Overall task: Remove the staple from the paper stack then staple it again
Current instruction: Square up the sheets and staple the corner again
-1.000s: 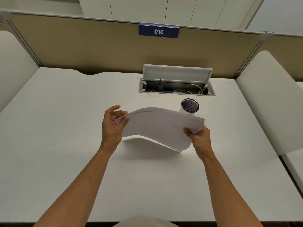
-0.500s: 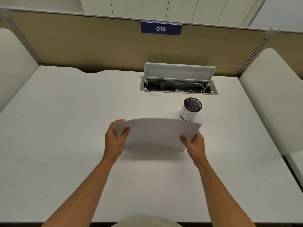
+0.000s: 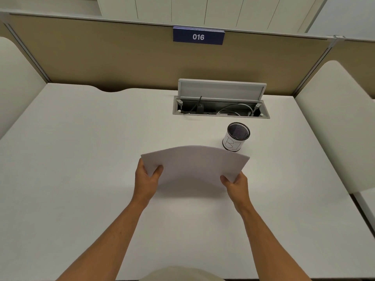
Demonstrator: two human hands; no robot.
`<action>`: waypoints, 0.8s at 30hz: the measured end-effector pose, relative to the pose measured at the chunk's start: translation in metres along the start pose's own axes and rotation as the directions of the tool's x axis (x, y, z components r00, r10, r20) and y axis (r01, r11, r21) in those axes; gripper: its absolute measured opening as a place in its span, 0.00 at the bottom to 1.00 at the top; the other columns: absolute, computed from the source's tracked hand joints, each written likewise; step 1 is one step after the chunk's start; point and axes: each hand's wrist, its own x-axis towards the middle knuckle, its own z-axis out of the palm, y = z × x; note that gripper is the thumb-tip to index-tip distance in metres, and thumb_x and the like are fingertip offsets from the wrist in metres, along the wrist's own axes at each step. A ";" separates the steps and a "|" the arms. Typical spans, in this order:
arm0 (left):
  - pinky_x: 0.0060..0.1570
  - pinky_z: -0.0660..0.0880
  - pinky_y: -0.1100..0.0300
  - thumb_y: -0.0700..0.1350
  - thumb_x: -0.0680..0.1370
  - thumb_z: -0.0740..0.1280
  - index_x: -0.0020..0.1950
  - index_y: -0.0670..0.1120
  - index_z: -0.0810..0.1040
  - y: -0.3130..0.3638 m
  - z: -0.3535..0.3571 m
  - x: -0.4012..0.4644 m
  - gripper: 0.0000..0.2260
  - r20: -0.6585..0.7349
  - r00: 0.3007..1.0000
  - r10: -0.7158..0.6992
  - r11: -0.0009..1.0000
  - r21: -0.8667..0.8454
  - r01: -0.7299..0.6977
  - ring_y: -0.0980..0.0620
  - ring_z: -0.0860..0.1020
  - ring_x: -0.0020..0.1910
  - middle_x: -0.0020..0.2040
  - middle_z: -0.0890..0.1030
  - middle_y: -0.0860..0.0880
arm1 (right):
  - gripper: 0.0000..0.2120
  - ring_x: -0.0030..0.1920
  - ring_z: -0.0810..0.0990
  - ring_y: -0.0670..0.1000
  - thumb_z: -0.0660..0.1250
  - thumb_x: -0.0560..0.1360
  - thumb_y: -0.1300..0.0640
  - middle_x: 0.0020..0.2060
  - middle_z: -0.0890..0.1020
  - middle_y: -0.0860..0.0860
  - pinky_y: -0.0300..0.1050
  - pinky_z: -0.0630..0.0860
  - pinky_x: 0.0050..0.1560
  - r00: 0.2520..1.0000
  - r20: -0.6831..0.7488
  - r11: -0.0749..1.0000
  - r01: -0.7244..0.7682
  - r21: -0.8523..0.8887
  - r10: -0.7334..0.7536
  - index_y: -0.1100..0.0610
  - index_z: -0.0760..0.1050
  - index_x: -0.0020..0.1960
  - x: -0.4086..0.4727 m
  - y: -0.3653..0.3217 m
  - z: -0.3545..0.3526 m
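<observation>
I'm looking at an office or study-hall cubicle. A white table (image 3: 81, 159) is fenced by tan partitions (image 3: 101, 57) at the far side, with a blue plate (image 3: 198, 36) reading 016. An open cable hatch (image 3: 221, 107) is set into the table, a mesh pen cup (image 3: 235, 136) just nearer.

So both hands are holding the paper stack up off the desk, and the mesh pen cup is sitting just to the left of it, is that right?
Not quite. The head view shows the mesh pen cup behind the stack's far right corner, not on its left. The rest holds: the left hand and right hand each grip a near corner of the paper stack, bowed above the desk.
</observation>
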 end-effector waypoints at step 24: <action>0.49 0.77 0.53 0.37 0.77 0.69 0.59 0.51 0.78 -0.003 0.022 -0.023 0.14 0.149 0.930 -0.335 0.832 -0.416 0.366 0.49 0.81 0.53 0.54 0.84 0.51 | 0.16 0.53 0.82 0.54 0.66 0.74 0.70 0.52 0.83 0.53 0.49 0.78 0.51 0.940 0.025 0.718 -0.278 0.638 0.342 0.56 0.76 0.58 -0.040 -0.018 0.053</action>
